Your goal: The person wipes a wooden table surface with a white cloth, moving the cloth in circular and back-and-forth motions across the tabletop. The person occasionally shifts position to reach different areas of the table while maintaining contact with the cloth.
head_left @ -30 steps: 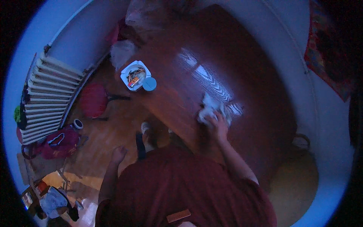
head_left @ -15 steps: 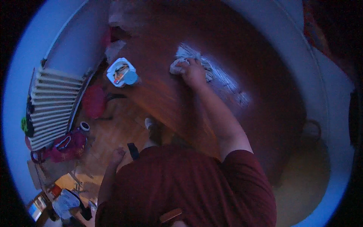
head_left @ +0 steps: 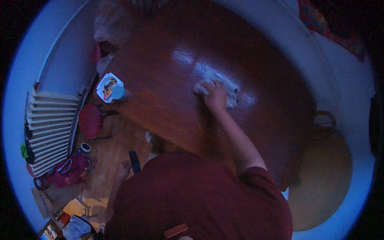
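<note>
My right hand [head_left: 216, 96] is stretched over the dark brown wooden table [head_left: 168, 108], its fingers closed on a crumpled pale cloth [head_left: 230, 90]. The cloth lies against the tabletop, beside a streaky patch of reflected light. My left hand [head_left: 125, 167] hangs low at my left side, off the table. Its fingers are blurred and dim. Close beside it is a dark, flat, oblong thing [head_left: 135, 161] that I cannot make out; whether the hand touches it does not show.
A white angular dish [head_left: 100, 89] holding small items stands near the table's left edge, a round pale-blue lid-like thing [head_left: 118, 92] against it. Left of the table are a red stool [head_left: 90, 121], a radiator [head_left: 54, 120] and a dark red bag [head_left: 72, 172]. A large tan round panel [head_left: 324, 180] stands at right.
My right hand has moved the cloth right and a little nearer across the tabletop. The whole view has shifted, with the dish now farther left. My left hand stays low at my side.
</note>
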{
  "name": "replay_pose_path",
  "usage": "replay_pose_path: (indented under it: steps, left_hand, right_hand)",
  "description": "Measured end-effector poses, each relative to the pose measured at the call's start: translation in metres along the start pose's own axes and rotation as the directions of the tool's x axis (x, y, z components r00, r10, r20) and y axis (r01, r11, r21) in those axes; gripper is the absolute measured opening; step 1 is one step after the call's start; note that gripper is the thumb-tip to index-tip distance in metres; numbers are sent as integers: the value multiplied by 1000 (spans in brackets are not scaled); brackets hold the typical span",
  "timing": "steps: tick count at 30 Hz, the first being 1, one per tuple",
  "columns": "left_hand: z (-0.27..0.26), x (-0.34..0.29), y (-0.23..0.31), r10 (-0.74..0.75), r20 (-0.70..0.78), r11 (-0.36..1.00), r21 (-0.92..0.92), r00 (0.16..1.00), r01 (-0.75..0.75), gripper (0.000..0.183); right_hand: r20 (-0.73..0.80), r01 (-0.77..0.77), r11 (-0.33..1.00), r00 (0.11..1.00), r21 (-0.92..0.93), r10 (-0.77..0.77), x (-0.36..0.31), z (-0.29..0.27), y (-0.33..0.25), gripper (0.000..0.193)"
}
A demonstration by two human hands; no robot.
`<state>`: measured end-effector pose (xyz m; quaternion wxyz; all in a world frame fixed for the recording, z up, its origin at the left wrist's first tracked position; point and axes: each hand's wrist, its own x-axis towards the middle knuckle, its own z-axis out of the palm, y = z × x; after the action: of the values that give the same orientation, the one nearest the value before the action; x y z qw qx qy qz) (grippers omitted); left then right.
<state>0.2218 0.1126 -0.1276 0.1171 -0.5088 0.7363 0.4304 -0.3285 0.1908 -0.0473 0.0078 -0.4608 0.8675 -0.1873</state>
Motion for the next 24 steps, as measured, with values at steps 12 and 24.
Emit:
replay_pose_path:
  steps: [12, 24]
  left_hand:
    - [-50, 66, 217, 470, -430, 866, 58, 770, -497, 21]
    - [-20, 152, 299, 769, -75, 528, 635, 635, -564, 55]
  right_hand:
    - [40, -55, 999, 998, -3, 55, -115, -52, 64, 55]
    - [165, 6, 999, 986, 34, -12, 41, -15, -5, 51]
